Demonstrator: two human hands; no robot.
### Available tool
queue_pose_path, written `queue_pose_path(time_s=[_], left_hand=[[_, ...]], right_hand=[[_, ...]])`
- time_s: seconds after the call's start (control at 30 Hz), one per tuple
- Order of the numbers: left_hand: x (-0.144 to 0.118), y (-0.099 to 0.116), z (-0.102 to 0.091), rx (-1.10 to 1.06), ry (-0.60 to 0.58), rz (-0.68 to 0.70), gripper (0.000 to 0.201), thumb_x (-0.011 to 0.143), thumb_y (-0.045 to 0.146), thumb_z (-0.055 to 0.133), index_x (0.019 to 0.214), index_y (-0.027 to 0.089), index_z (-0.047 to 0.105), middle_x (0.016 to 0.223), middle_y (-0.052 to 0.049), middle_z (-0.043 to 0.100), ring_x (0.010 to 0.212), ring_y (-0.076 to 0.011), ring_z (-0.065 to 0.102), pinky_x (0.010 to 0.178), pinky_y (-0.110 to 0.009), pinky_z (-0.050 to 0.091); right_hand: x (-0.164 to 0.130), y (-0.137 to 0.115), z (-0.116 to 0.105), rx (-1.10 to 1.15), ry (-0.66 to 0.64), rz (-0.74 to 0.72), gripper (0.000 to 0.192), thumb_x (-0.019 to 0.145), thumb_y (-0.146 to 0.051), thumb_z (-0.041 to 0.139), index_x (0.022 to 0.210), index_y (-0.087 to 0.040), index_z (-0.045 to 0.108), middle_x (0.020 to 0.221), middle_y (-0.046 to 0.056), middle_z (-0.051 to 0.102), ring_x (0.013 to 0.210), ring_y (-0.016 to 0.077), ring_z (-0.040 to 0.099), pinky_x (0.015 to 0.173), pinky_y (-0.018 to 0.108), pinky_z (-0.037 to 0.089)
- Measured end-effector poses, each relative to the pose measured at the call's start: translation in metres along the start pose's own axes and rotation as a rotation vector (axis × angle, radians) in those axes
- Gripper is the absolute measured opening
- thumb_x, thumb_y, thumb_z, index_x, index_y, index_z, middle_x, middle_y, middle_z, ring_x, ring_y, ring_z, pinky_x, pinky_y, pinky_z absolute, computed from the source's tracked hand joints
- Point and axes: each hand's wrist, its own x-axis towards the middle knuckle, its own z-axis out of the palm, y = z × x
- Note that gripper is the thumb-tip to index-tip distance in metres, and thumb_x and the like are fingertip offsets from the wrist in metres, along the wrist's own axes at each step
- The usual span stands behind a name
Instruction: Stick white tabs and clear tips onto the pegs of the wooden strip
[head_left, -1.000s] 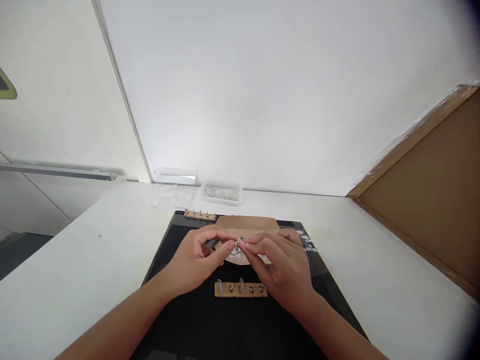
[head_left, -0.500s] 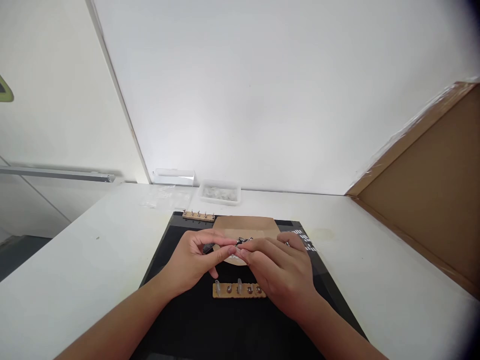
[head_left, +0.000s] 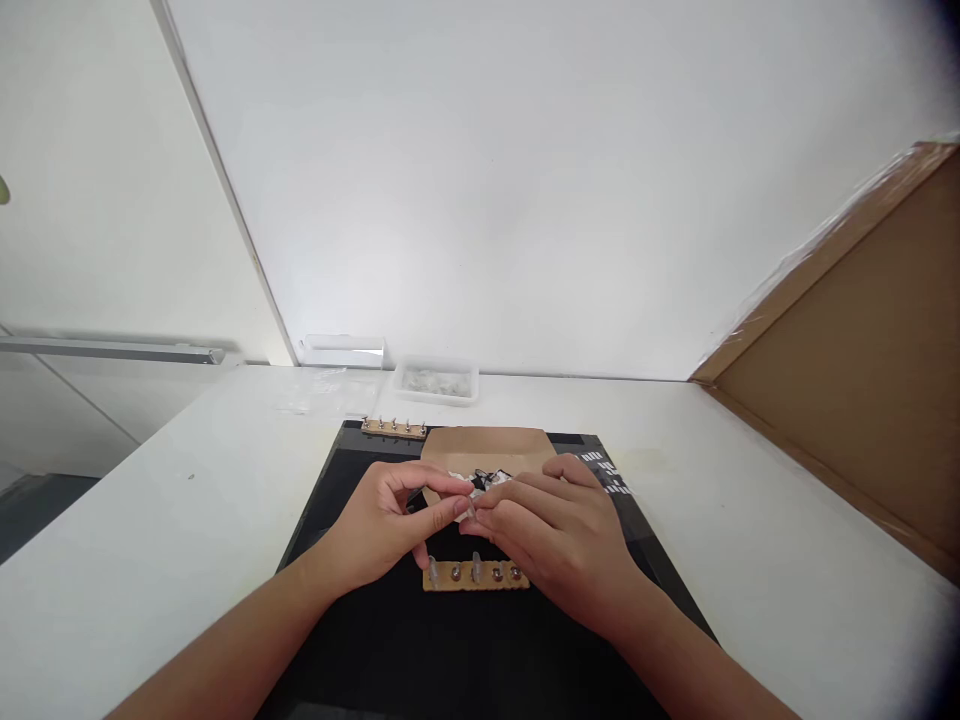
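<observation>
Both grips (left hand, right hand) pinch one small clear piece.

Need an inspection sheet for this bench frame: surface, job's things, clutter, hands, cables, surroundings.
Surface: white table with a black mat in front of the person.
Job's things: a small clear part pinched between both hands; near wooden strip with a row of pegs lies just below the hands; brown card with small parts on it lies behind them.
Clutter: second wooden strip at the mat's far edge; clear tray and plastic bags by the wall.
Hands: left hand and right hand meet fingertip to fingertip on the part.
Cables: nothing seen.
Surroundings: white wall; cardboard sheet leaning at right.
</observation>
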Motion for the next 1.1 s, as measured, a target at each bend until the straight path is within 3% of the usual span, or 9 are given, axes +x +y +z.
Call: queue_pose_path(time_s=[0.13,0.37,0.63,1.1], left_hand=[[-0.001,-0.003,0.0,0.023,-0.041,-0.013,0.031,0.09,0.044,0.082,0.106,0.017,0.084,0.102,-0.009,0.076,0.07,-0.0147,0.071,0.042,-0.016,0.059],[0.001,-0.003,-0.003,0.015,-0.1,-0.075,0.035,0.088,0.046,0.084,0.102,0.015,0.076,0.092,-0.004,0.068,0.068,-0.0122,0.065,0.041,-0.016,0.057],[0.002,-0.003,-0.007,-0.063,-0.122,-0.138,0.043,0.082,0.042,0.09,0.086,0.016,0.056,0.09,-0.003,0.067,0.07,-0.0117,0.065,0.042,-0.017,0.059],[0.001,-0.001,-0.007,-0.144,-0.121,-0.156,0.044,0.081,0.037,0.091,0.078,0.017,0.052,0.091,-0.006,0.077,0.073,-0.0152,0.073,0.041,-0.016,0.058]], right_hand=[[-0.001,0.003,0.002,0.036,-0.044,0.003,0.021,0.104,-0.029,0.07,0.085,-0.024,0.061,0.084,-0.005,0.081,0.071,0.0139,0.071,0.072,0.037,0.033],[-0.006,0.007,0.011,0.274,-0.012,0.152,0.028,0.094,-0.04,0.083,0.097,-0.025,0.06,0.102,-0.003,0.081,0.091,0.0175,0.076,0.083,0.035,0.039],[-0.005,0.004,0.011,0.359,-0.06,0.145,0.029,0.092,-0.046,0.083,0.09,-0.025,0.064,0.097,-0.004,0.082,0.08,0.0148,0.075,0.077,0.034,0.039],[-0.006,0.006,0.009,0.445,-0.003,0.13,0.024,0.086,-0.038,0.09,0.094,-0.026,0.072,0.094,-0.005,0.082,0.085,0.0138,0.077,0.076,0.029,0.047]])
